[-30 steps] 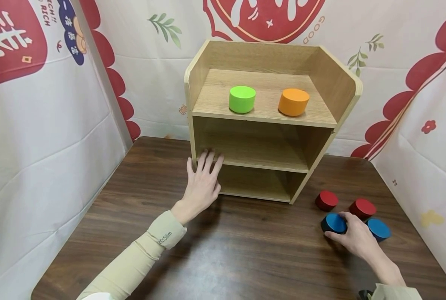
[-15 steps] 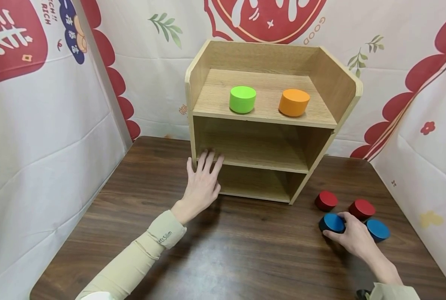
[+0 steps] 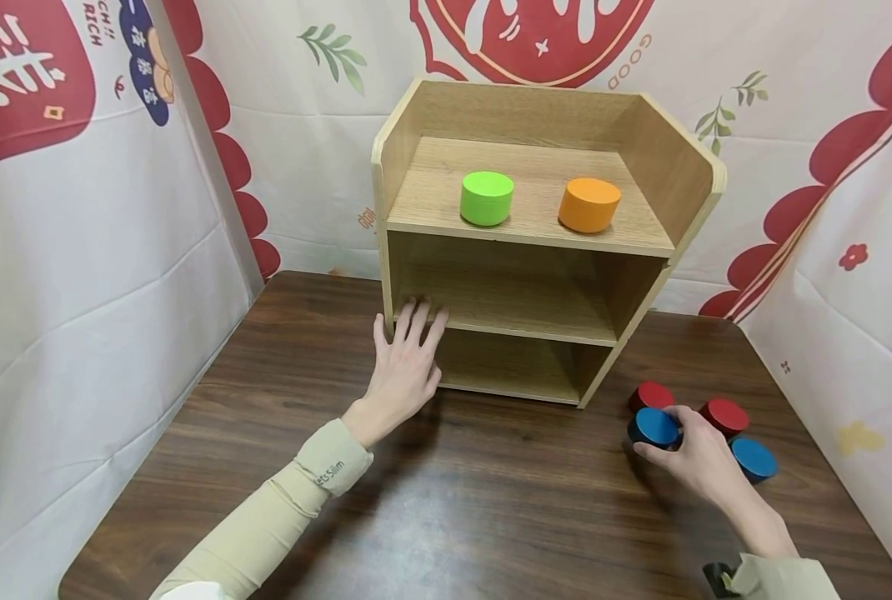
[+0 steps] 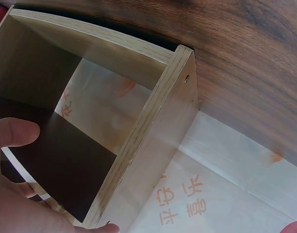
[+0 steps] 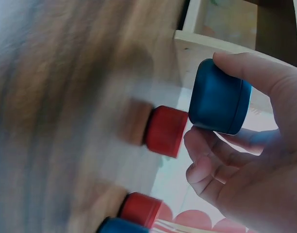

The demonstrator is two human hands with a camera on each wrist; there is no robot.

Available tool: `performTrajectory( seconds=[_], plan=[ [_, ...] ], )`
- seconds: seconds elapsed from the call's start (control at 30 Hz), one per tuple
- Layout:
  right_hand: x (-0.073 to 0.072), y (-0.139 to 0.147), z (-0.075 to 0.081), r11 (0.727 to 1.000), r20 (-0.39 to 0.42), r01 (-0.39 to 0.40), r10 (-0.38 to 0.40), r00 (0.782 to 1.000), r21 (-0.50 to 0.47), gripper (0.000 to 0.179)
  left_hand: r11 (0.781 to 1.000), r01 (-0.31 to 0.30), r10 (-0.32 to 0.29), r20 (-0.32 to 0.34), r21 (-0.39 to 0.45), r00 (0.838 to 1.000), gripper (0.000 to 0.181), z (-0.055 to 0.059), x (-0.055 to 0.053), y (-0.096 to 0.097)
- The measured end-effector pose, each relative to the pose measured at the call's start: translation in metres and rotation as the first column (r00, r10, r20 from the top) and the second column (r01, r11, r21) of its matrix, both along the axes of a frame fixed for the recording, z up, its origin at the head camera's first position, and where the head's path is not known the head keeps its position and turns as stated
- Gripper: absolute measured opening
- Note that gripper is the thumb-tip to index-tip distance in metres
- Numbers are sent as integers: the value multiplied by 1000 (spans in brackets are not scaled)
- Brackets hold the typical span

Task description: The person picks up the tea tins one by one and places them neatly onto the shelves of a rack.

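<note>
In the head view my right hand [image 3: 704, 462] pinches a blue round lidded container [image 3: 655, 427] between thumb and fingers. The right wrist view has this container [image 5: 219, 99] raised off the table, its lid seam visible. My left hand [image 3: 401, 375] holds the left part of a small wooden shelf unit [image 3: 521, 237]. Its fingers spread over the middle board, while the left wrist view puts the thumb [image 4: 20, 132] beneath that board. One fingertip touches the outer side panel. A green round container [image 3: 487, 199] and an orange one [image 3: 589, 205] stand on the unit's top.
Two red round containers, one behind the held container [image 3: 651, 396] and one farther right [image 3: 724, 417], sit on the brown table [image 3: 491, 500]. A second blue container [image 3: 754, 460] stands right of my right hand. Patterned cloth [image 3: 288, 167] hangs around the table.
My right hand has lifted the blue container and moved it slightly left and toward the shelf unit. The left hand has stayed in place on the unit.
</note>
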State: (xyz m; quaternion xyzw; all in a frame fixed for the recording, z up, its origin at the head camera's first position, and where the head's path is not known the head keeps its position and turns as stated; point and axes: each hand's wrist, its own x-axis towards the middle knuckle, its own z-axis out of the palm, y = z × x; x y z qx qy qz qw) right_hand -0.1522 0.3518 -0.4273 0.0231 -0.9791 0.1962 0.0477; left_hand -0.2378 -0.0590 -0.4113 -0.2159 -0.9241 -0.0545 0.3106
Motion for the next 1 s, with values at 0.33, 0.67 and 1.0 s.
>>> performTrajectory(
  seconds=[0.33, 0.67, 1.0],
  plan=[
    [-2, -17, 21, 1000, -78, -25, 24, 997, -11, 79, 1000, -3, 3, 15, -3, 1000, 83, 0, 0, 0],
    [-6, -34, 41, 997, -148, -70, 65, 987, -30, 70, 1000, -6, 6, 35, -6, 999, 83, 0, 1, 0],
    [-10, -53, 60, 991, -172, -131, 124, 977, -31, 68, 1000, 3, -3, 20, 7, 1000, 84, 0, 1, 0]
  ],
)
